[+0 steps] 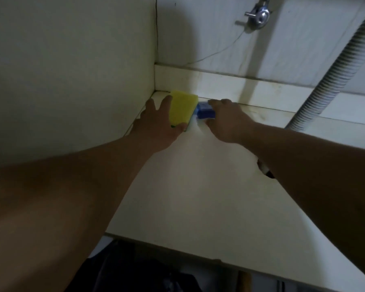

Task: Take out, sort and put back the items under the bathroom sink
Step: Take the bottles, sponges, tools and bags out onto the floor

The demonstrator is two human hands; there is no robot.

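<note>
Both my arms reach deep into the white cabinet under the sink. My left hand grips a yellow sponge with a green underside, close to the back left corner of the cabinet floor. Right beside it, my right hand holds a small blue and white object, blurred, low over the floor near the back ledge. The two items nearly touch.
A grey corrugated drain hose runs down on the right into the floor. A chrome valve sits on the back wall above. The cabinet's left wall is close to my left hand. Dark cloth lies below the front edge.
</note>
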